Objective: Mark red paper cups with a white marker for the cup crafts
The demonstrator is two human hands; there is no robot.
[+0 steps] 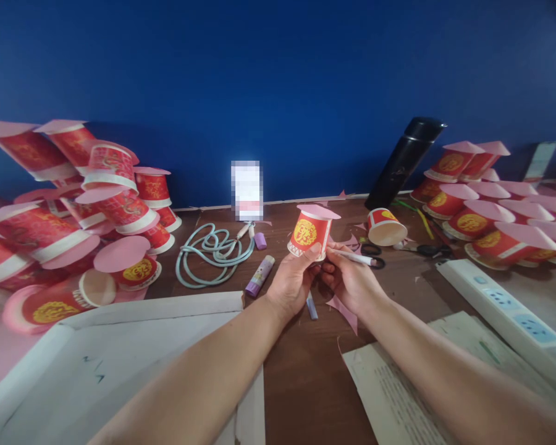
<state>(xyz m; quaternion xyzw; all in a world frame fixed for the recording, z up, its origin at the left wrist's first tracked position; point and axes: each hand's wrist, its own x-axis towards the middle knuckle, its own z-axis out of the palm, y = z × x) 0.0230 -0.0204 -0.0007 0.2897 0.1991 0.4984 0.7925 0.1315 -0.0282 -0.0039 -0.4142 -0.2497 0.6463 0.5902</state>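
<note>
Upside down in my left hand (291, 281) is a red paper cup (309, 232) with a gold emblem and a pink paper disc on its top. My left thumb presses on the white rim, where a row of drawn zigzag marks shows. My right hand (354, 281) is closed around a white pen (356, 257), its tip end close to the cup's rim. Behind my right hand another red paper cup (387, 227) lies on its side, its mouth facing me. A glue stick (260, 276) lies left of my hands, with a purple cap (260, 240) beyond it.
Stacks of red cups with pink tops stand at left (115, 164) and right (475, 216). A coiled pale cable (213, 256), a leaning black flask (401, 164), scissors (430, 250), pink paper scraps (345, 312), a power strip (505, 306), printed paper (389, 383) and a white box (167, 358) surround my arms.
</note>
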